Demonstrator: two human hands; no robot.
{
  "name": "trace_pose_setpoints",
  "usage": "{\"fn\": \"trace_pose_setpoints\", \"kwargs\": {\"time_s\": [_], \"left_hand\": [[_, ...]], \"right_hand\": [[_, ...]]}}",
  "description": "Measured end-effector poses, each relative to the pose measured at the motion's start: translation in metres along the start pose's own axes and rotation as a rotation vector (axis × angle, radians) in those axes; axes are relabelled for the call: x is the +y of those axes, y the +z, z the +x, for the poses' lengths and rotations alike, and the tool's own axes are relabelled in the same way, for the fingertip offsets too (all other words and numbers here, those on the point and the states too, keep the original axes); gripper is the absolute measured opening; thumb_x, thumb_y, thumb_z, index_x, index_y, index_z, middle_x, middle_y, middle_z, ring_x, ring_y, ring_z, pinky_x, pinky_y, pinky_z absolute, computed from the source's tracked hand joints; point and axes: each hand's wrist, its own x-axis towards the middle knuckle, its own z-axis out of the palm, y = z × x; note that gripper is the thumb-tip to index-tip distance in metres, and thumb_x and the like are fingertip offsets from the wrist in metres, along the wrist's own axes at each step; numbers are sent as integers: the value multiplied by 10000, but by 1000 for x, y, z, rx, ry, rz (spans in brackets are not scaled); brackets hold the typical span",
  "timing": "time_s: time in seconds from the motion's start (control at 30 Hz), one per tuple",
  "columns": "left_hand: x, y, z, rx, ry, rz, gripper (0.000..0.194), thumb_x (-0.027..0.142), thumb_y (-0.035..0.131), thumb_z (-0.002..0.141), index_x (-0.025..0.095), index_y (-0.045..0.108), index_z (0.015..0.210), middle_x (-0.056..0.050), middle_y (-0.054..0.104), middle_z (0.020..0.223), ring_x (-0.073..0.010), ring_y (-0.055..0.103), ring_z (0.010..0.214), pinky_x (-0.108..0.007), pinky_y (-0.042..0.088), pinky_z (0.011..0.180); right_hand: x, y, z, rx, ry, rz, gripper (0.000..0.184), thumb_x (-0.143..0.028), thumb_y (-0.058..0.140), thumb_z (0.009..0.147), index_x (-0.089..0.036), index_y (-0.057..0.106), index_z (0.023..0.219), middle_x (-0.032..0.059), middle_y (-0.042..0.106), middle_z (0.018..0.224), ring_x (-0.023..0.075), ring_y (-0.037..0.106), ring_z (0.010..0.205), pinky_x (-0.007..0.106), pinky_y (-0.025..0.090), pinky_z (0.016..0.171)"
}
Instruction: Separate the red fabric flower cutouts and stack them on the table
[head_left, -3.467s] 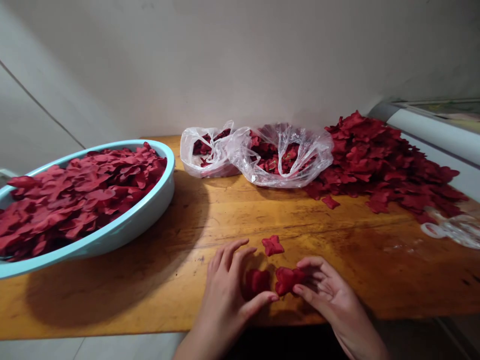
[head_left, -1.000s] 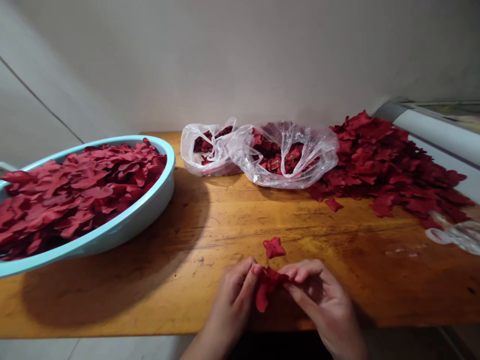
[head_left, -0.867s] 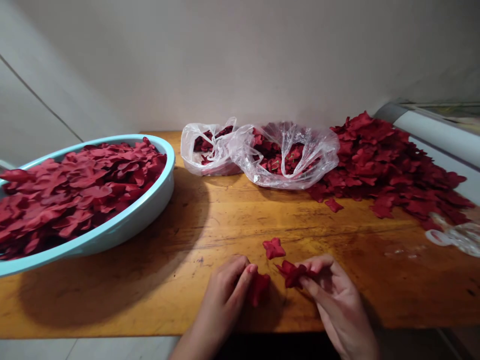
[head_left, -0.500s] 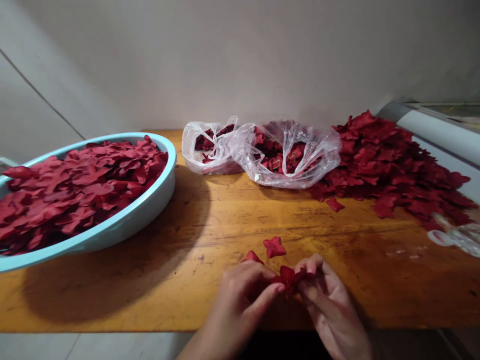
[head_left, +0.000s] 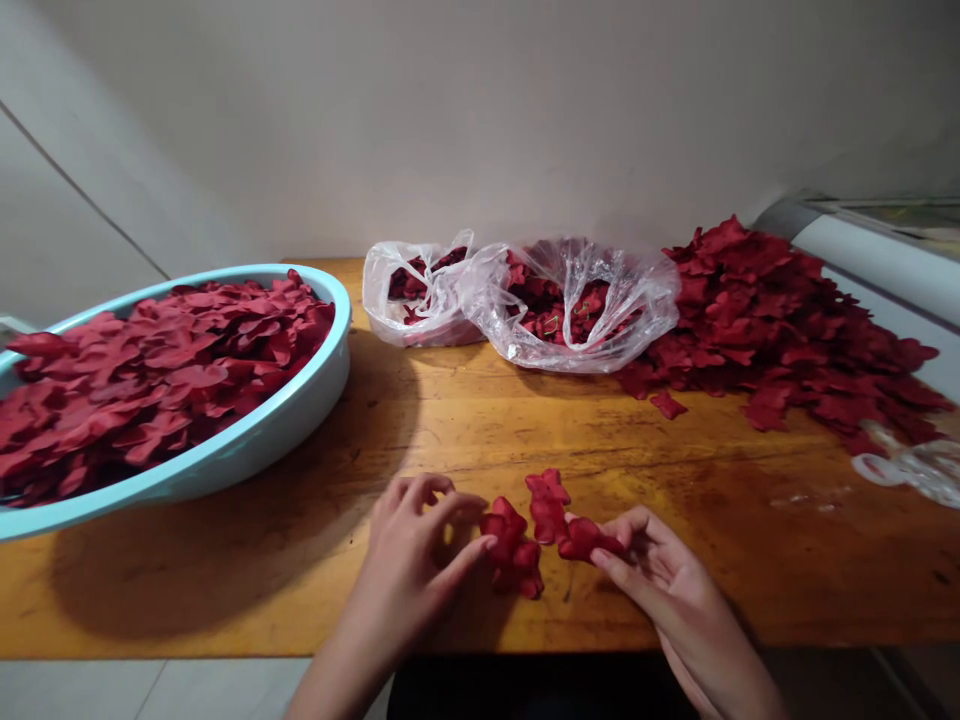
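My right hand (head_left: 664, 575) pinches a red cloth flower piece (head_left: 581, 540) between thumb and fingers, just above the wooden table (head_left: 300, 570). My left hand (head_left: 409, 545) is open, its thumb and fingers spread apart. Beside its fingertips lie several red flower pieces (head_left: 511, 555) in a small cluster; whether the thumb touches them I cannot tell. Another four-lobed flower piece (head_left: 546, 487) rests just beyond, between the two hands.
On the left stands a light blue basin (head_left: 346, 320) heaped with red petals. Two clear plastic bags (head_left: 431, 335) hold dark red pieces at the back. A large pile of red flower pieces (head_left: 765, 310) and crumpled clear plastic (head_left: 915, 470) lie at the right.
My hands have moved apart. The left has let go of red pieces and opened, shifting left; the right keeps a flower piece. More red pieces now show between them.
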Motion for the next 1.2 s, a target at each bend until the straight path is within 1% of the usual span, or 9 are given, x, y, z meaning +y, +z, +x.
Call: {"fn": "trace_pose_setpoints", "kwargs": {"time_s": [0.1, 0.17, 0.3, 0.4, 0.63, 0.87, 1.03, 1.1, 1.2], "left_hand": [[-3, -7, -6, 246, -75, 121, 261, 399, 584, 793, 270, 646, 1012, -70, 584, 961, -277, 470, 918, -459, 365, 803], [6, -11, -13, 297, -51, 27, 222, 337, 559, 818, 262, 638, 1012, -61, 605, 945, -259, 494, 913, -438, 376, 821], [38, -6, -23, -73, 8, -524, 267, 287, 518, 852, 276, 595, 1108, -36, 635, 1074, -194, 560, 977, -308, 434, 840], [52, 7, -19, -242, -131, -796, 212, 316, 545, 835, 232, 662, 991, -39, 685, 997, -178, 603, 905, -262, 444, 805], [47, 17, -4, -276, -464, -1196, 156, 273, 694, 667, 151, 616, 607, 3, 645, 641, -104, 542, 608, -209, 407, 620], [47, 19, -7, -268, -499, -1402, 414, 318, 798, 523, 159, 416, 514, 32, 552, 559, -74, 457, 519, -198, 359, 544], [39, 17, -5, -274, -393, -1260, 467, 406, 759, 575, 177, 354, 540, 55, 438, 578, -78, 399, 540, -206, 364, 550], [31, 15, -5, -245, -316, -964, 381, 447, 709, 643, 178, 441, 607, 27, 489, 640, -121, 445, 609, -254, 404, 602], [20, 13, -8, -18, -187, -352, 260, 408, 657, 730, 187, 592, 851, -66, 594, 911, -242, 491, 869, -421, 408, 801]], "right_hand": [[-1, -5, -5, 32, -35, 6, 235, -297, 711, 739, -230, 486, 755, -21, 625, 869, 138, 597, 932, 193, 457, 822], [-1, -6, -7, 50, -50, -15, 252, -290, 731, 719, -237, 492, 774, -29, 624, 860, 120, 601, 860, 171, 466, 756], [0, 2, -8, -20, 19, -41, 302, -288, 775, 665, -235, 504, 786, -48, 601, 749, 95, 576, 701, 150, 454, 615], [0, 15, -9, -31, 58, 2, 340, -294, 809, 608, -221, 520, 770, -50, 591, 707, 97, 574, 672, 156, 456, 594], [-8, 29, -10, -70, 37, 50, 291, -249, 804, 616, -241, 621, 842, -41, 639, 790, 103, 619, 765, 164, 489, 703], [-7, 27, -9, -240, 166, 167, 239, -252, 800, 625, -208, 676, 824, -1, 674, 796, 135, 623, 770, 206, 485, 697], [-9, 23, -11, -91, 84, 202, 165, -246, 783, 638, -198, 630, 674, -43, 602, 668, 87, 550, 661, 142, 438, 621], [-7, 15, -11, -86, 99, 169, 161, -264, 779, 647, -212, 643, 716, -33, 625, 702, 103, 572, 693, 159, 454, 651], [0, 0, -12, -20, 117, 96, 203, -276, 779, 651, -243, 662, 813, -19, 661, 793, 125, 611, 777, 179, 474, 720]]}}
